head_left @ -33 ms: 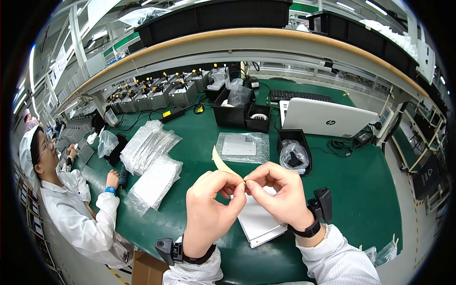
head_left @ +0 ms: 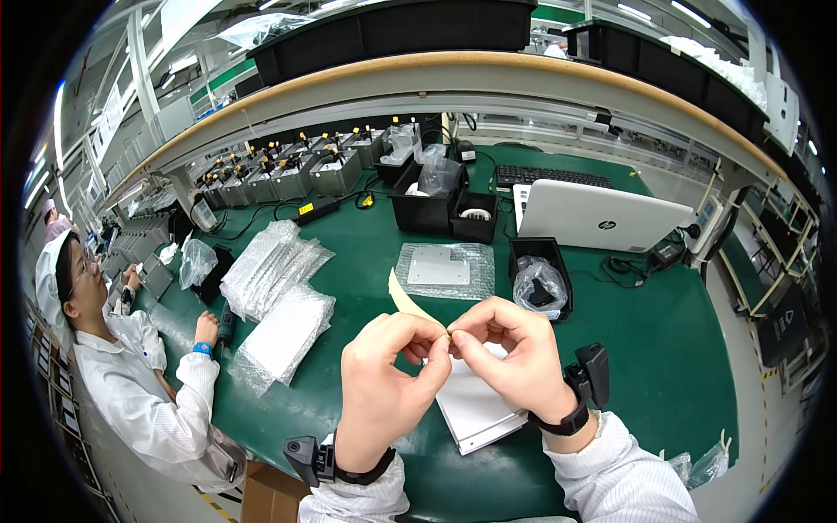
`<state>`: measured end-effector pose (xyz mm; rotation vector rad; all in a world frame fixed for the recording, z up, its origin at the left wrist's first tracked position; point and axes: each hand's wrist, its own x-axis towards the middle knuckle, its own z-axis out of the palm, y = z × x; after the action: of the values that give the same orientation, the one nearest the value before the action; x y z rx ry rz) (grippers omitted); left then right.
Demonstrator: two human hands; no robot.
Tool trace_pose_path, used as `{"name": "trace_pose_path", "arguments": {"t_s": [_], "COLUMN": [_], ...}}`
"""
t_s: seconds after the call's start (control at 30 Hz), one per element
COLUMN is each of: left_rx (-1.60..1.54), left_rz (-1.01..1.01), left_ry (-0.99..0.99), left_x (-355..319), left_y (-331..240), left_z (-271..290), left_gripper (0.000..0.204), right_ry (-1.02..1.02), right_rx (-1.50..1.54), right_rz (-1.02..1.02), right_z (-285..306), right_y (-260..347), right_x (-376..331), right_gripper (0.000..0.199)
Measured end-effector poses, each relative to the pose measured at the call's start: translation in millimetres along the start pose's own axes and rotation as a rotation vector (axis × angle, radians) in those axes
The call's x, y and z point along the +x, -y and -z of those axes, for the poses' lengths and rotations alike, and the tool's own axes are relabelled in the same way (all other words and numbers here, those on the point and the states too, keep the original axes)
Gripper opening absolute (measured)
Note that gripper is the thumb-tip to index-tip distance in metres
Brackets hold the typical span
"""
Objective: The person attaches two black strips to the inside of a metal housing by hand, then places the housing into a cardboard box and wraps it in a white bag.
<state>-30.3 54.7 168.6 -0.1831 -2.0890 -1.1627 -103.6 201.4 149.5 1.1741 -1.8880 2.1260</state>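
Observation:
My left hand [head_left: 381, 375] and my right hand [head_left: 521, 356] meet fingertip to fingertip, both pinching one end of a pale yellow strip [head_left: 404, 298]. The strip curves up and away behind my left fingers; its pinched end is mostly hidden by my fingertips. Beneath my hands, on the green table, lies a white flat rectangular piece [head_left: 466, 408], partly covered by my right hand. Just beyond my fingertips, a light grey metal plate [head_left: 438, 267] with a notched corner rests on a bubble-wrap bag [head_left: 485, 270].
Bubble-wrap bags [head_left: 277, 270] are piled to the left. Black bins [head_left: 424, 212] and an open laptop [head_left: 602, 218] stand farther back, beside another bin [head_left: 565, 296] holding clear plastic. A shelf [head_left: 453, 65] crosses above. At left, a co-worker [head_left: 144, 383] rests a hand near a dark tool [head_left: 227, 322].

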Motion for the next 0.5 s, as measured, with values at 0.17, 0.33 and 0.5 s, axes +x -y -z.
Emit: {"name": "trace_pose_path", "arguments": {"t_s": [0.17, 0.33, 0.5], "left_rx": [-0.205, -0.614, -0.830], "left_rz": [0.168, 0.352, 0.430], "left_ry": [0.062, 0.242, 0.457], "left_x": [0.5, 4.2, 5.7], "left_y": [3.7, 4.8, 12.0], "left_z": [9.6, 24.4, 31.2], "left_gripper": [0.006, 0.004, 0.004], "right_ry": [0.062, 0.207, 0.232], "right_rx": [0.061, -0.385, -0.396], "right_rz": [-0.023, 0.480, 0.634], "right_z": [0.4, 9.4, 13.9], "right_y": [-1.2, 4.9, 13.2], "right_x": [0.6, 6.3, 8.5], "right_gripper": [0.012, 0.030, 0.040]}}
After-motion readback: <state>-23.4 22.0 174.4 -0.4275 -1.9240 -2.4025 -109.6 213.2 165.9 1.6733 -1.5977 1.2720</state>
